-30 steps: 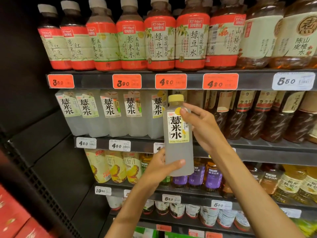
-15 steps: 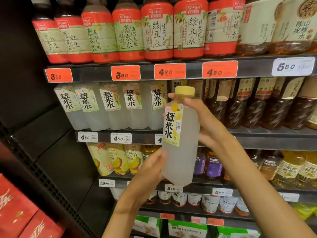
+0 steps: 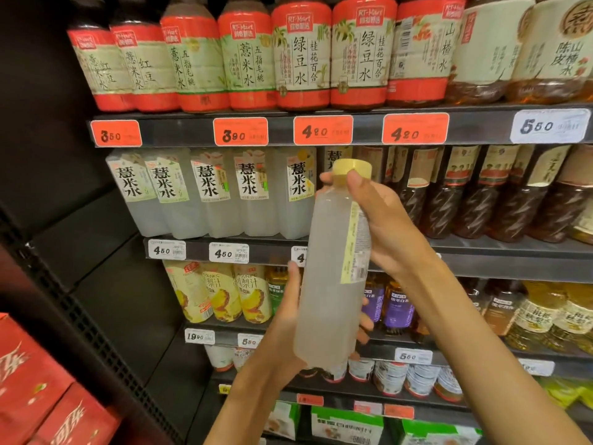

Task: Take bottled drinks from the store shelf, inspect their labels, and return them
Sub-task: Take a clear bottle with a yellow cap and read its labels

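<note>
A tall bottle of cloudy white drink (image 3: 327, 284) with a yellow cap is held upright in front of the store shelf (image 3: 288, 131). Its label is turned to the right, so only a narrow strip with small print shows. My right hand (image 3: 382, 226) grips the neck and upper body, thumb just under the cap. My left hand (image 3: 288, 316) cups the lower part, fingers wrapped behind it. A row of the same white bottles (image 3: 208, 191) stands on the second shelf to the left.
Red-labelled bottles (image 3: 301, 56) fill the top shelf and brown tea bottles (image 3: 481, 194) stand to the right on the second. Juice and purple-labelled bottles sit lower down. Red cartons (image 3: 35, 393) are stacked at the bottom left. A dark side panel closes the shelf on the left.
The bottle has been turned about its axis, so its front label swung from facing me to facing right. It has come closer to the camera, with both hands still on it.
</note>
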The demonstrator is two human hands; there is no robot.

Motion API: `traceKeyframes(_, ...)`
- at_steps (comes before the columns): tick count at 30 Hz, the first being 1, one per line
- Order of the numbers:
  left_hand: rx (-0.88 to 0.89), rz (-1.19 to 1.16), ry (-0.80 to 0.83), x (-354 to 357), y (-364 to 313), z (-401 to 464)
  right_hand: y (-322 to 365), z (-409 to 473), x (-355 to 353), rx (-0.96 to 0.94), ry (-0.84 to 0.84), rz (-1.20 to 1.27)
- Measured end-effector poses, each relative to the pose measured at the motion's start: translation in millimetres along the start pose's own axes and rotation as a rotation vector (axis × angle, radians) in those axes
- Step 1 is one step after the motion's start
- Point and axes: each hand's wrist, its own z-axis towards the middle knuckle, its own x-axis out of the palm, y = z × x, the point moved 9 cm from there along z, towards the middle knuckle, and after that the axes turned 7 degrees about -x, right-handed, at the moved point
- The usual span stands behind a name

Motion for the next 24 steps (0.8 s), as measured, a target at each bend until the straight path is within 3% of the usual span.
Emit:
traceKeyframes(5, 0.179, 0.147, -0.098, -12.6, -16.8, -15.9, 7.5, -6.3, -9.9, -0.017, -0.128, -0.201)
traceKeyframes(8, 0.168, -0.017, 0.013, 6.8, -17.0, -12.6, 8.2, -4.5, -2.9, 0.010, -0.069, -0.255)
traceKeyframes(12, 0.058, -0.448, 0.377, 47.5, -12.4, -16.6, 2.3, -1.8, -2.5, 0.045, -0.098, 0.115)
traceKeyframes(15, -0.098, -0.452, 0.455, 52.1, 9.5, -11.4, -10.7, -3.0, 3.4, 0.132, -0.086, 0.385)
traceKeyframes(18, 0.057, -0.086, 0.140, 14.6, 9.4, -4.9, -12.2, -4.7, -1.4, 0.141, -0.090, 0.448)
traceKeyframes(20, 0.174, 0.135, -0.128, -10.3, -4.7, -4.9, -9.6, -5.9, -10.5, 0.143, -0.146, 0.353)
traceKeyframes(22, 0.168, 0.180, -0.247, -20.3, -10.8, -4.7, -2.9, -7.7, -20.3, 0.112, -0.225, 0.175)
traceKeyframes(24, 0.138, 0.216, -0.262, -19.9, -6.3, 1.5, -0.2, -9.8, -26.9, 0.073, -0.313, 0.029)
